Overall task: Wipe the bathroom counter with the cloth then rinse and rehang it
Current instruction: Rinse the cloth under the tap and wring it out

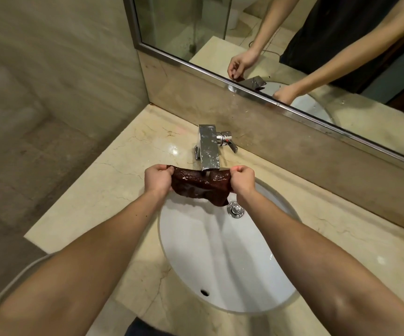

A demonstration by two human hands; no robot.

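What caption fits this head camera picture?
Rinsing time: left hand and right hand stretch a dark red cloth under the faucet, over the white sink.

cloth [199, 184] under faucet [209, 151], over sink [220, 251], between both hands

There are two hands: one left hand [158, 180] and one right hand [243, 179]. There is one dark red cloth [196, 187]. There is one shiny tap [208, 151]. There is one white sink [220, 251], with one round metal plug [235, 209] and one small dark hole [204, 292]. There is one mirror [293, 32] and one stone surface [113, 180].
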